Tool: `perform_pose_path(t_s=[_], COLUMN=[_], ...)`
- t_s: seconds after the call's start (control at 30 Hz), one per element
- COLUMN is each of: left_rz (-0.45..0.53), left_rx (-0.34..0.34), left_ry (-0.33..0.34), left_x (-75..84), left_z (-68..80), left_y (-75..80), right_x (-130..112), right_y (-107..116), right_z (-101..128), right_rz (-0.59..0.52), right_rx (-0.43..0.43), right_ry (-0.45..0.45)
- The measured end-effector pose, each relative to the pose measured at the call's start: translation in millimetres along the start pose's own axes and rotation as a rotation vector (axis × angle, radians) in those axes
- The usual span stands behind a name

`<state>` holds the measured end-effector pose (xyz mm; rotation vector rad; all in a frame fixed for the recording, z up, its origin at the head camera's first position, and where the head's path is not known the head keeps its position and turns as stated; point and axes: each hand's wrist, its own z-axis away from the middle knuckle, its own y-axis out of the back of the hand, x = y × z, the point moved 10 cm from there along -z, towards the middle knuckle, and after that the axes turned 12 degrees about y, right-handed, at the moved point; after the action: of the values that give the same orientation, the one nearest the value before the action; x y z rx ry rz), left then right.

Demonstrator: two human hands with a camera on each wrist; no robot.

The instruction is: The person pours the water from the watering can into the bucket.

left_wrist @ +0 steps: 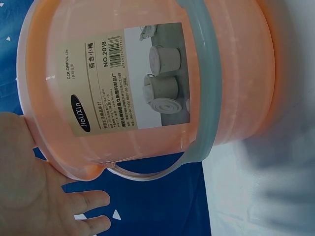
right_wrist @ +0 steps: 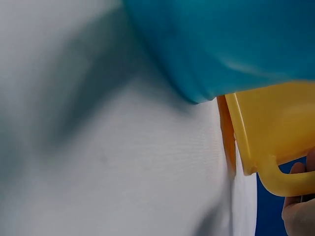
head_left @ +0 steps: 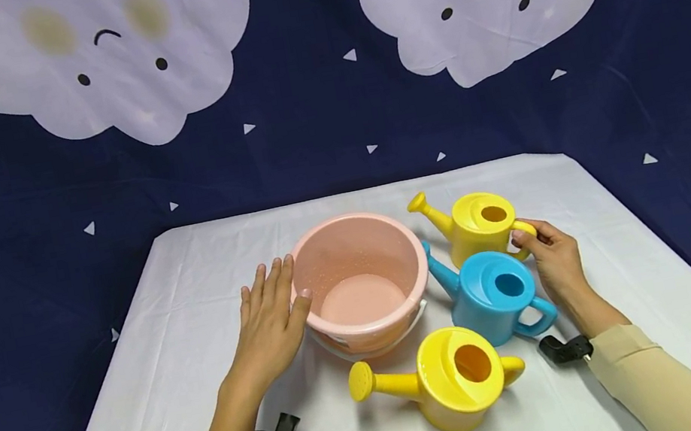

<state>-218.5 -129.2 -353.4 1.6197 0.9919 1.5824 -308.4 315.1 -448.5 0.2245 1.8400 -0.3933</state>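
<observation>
1. Head view: the left hand (head_left: 270,319) lies flat, fingers straight, against the pink bucket (head_left: 362,281) mid-surface (head_left: 172,366). The right hand (head_left: 555,258) pinches the far yellow watering can's (head_left: 480,223) handle; a blue can (head_left: 492,295) and a near yellow can (head_left: 455,376) crowd alongside.
2. Left wrist view: straight fingers (left_wrist: 83,206) beside the bucket's rim (left_wrist: 59,164).
3. Right wrist view: fingertips (right_wrist: 298,211) under the yellow handle (right_wrist: 285,182), near the surface edge.

Fingertips (right_wrist: 298,214), blurred, seemingly curl around a yellow can's handle (right_wrist: 288,183) beside a blue can (right_wrist: 231,44).

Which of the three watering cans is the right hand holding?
The far yellow can; the right hand pinches its handle. The blue can and near yellow can stand untouched.
</observation>
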Motion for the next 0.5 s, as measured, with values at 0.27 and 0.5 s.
perform_pose_path(t_s=[0.27, 0.5], left_rz=[-0.005, 0.001], left_rx=[0.003, -0.003], left_ry=[-0.004, -0.002], left_x=[0.3, 0.6], left_z=[0.3, 0.7], left_y=[0.1, 0.7], right_x=[-2.6, -4.2], right_y=[0.1, 0.8], right_z=[-0.1, -1.0], right_rz=[-0.117, -0.168], right_rx=[0.024, 0.017], right_ry=[0.001, 0.024])
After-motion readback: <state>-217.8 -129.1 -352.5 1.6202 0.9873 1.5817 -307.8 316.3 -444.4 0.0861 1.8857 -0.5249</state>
